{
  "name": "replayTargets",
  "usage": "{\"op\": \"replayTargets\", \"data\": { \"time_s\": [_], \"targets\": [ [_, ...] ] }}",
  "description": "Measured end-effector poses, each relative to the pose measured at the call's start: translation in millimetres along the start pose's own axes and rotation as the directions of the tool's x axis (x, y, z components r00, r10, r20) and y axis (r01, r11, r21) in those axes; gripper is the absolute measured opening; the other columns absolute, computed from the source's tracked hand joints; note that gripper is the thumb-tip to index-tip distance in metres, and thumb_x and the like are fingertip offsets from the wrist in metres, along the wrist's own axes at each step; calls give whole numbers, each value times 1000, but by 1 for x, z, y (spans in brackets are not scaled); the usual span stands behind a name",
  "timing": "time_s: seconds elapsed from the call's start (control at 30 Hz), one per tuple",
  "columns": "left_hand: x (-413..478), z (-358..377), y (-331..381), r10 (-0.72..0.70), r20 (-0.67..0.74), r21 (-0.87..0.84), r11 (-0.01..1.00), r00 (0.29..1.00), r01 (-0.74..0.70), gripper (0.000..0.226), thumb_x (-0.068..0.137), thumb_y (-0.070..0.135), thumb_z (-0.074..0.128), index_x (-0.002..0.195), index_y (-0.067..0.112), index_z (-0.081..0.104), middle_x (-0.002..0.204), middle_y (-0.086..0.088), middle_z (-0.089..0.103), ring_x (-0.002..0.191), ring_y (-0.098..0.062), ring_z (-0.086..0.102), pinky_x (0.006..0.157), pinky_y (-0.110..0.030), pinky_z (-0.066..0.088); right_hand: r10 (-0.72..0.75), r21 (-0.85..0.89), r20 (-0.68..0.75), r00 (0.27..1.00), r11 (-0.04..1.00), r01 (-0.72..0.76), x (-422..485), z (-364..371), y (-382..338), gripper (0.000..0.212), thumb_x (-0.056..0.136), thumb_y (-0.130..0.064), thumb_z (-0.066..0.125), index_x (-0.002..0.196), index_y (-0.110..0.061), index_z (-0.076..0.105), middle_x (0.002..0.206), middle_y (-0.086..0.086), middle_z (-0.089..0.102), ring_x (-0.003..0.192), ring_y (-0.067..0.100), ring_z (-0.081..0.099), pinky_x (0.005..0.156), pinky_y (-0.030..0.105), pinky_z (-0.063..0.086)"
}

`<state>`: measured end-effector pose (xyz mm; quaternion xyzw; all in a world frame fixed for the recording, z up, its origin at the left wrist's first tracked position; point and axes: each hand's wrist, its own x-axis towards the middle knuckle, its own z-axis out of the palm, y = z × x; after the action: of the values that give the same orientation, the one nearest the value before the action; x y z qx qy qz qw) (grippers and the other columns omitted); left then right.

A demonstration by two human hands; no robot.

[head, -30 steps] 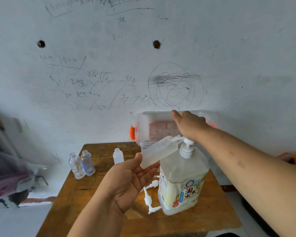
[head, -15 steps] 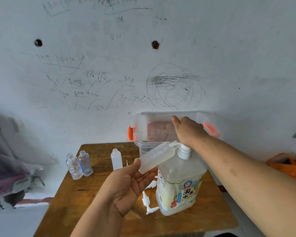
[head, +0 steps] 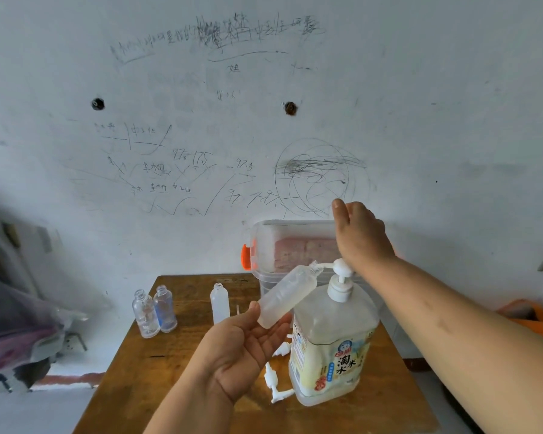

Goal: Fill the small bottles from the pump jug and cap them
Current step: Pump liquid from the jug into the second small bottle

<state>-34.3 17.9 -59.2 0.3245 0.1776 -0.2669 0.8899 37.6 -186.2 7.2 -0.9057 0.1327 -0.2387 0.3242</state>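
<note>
The left hand (head: 242, 349) grips a small bottle (head: 287, 297) tilted, mouth at the spout (head: 325, 265) to catch liquid; the right hand (head: 359, 236), loosely open, rests on the pump head (head: 342, 268).

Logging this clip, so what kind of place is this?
Probably a plain room in a home or small workshop: a scribbled-on wall, a worn wooden table, a plastic storage box.

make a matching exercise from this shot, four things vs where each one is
1 frosted bottle
2 pump jug
3 two clear bottles
4 loose pump caps

a lying on the table by the jug
b tilted in the left hand, mouth at the nozzle
c standing near the table's left edge
d upright under the right hand

Pairs: 1-b, 2-d, 3-c, 4-a
</note>
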Motion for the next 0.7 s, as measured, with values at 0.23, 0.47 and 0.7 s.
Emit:
{"op": "replayTargets", "data": {
  "time_s": [0.23,0.47,0.7],
  "targets": [
    [-1,-5,-1,4,28,-25,1000,1000,-3,21,99,11,49,113,-4,51,97,-37,68,99,-43,67,83,-53,54,-74,73,-67,995,994,79,-26,-15,-12,42,99,-45,34,119,-15,54,125,6,56,126,30,38,98,38,37],
    [0,-20,6,13,37,-107,994,999,-8,28,100,14,50,122,-1,48,106,-37,66,105,-41,65,73,-57,54,-299,58,-152,942,949,310,-63,-17,-20,38,95,-44,41,124,-21,51,129,-5,52,124,15,37,93,28,40],
    [-3,-46,21,26,96,-176,984,995,-8,39,100,22,47,130,-3,47,110,-32,67,85,-37,72,73,-48,59,-584,77,-109,805,802,592,-119,16,-31,41,89,-52,47,115,-21,50,104,-11,53,87,-4,46,68,-2,39]
  ]
}}
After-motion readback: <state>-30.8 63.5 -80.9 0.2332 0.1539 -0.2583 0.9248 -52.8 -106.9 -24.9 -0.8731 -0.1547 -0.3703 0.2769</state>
